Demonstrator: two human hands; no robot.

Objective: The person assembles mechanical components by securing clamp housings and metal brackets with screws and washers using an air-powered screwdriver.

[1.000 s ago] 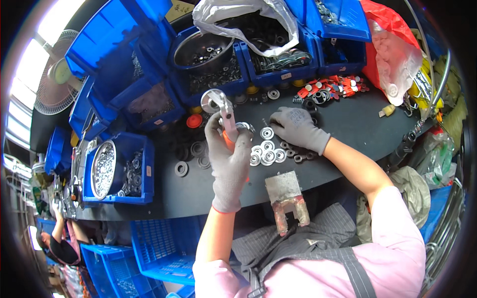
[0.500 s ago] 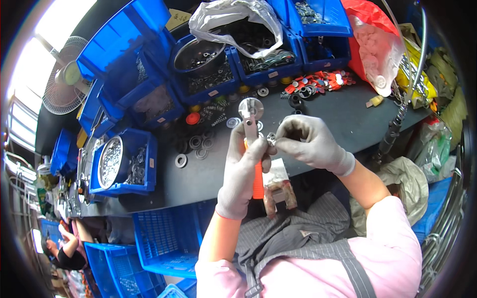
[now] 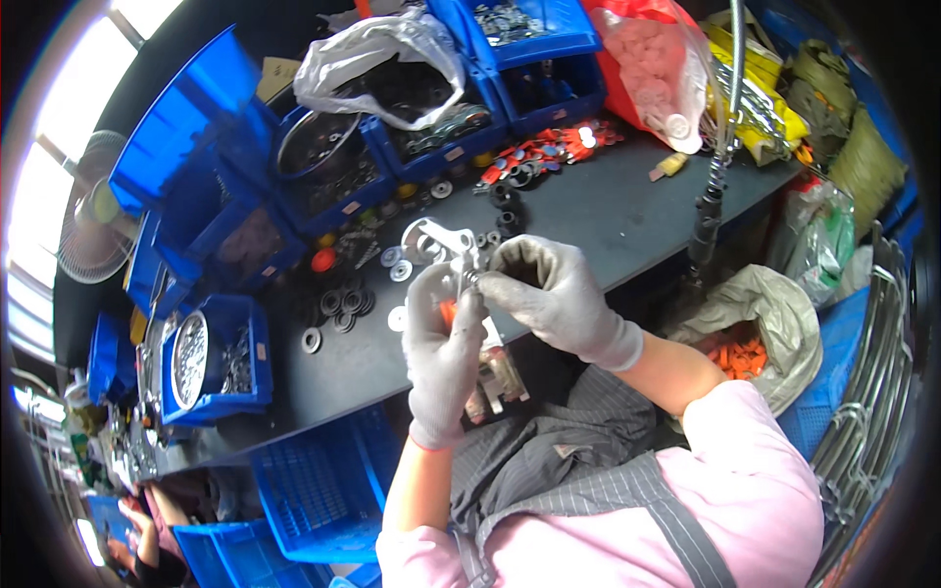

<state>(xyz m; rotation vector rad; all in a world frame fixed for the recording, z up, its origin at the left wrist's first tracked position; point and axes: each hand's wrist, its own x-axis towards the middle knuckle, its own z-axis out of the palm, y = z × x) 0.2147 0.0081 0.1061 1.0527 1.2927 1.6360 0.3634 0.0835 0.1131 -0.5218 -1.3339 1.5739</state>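
Observation:
My left hand [image 3: 441,348], in a grey glove, is closed round an orange-handled metal tool with a curved silver head [image 3: 427,233]. Most of its handle is hidden behind the fingers. From the right, my gloved right hand [image 3: 564,299] pinches a small metal part [image 3: 471,278] against the tool's side, its fingertips meeting the left thumb; the exact kind of part cannot be made out. Below the hands, at the bench edge, sits a worn metal fixture [image 3: 505,377]. Dark rings [image 3: 345,306] and pale washers [image 3: 401,269] lie on the bench to the left.
Blue bins [image 3: 441,147] of metal parts line the bench [image 3: 608,230] at the back, beside a pile of orange pieces [image 3: 549,152] and a red bag [image 3: 642,59]. A jointed metal hose [image 3: 708,211] stands right. An open sack [image 3: 784,323] holds orange parts. Another person [image 3: 142,539] is far left.
The view has shifted, so the bench things appear farther left. The tool has turned, its head now showing as an open curve instead of a round face. Both hands stay together on it.

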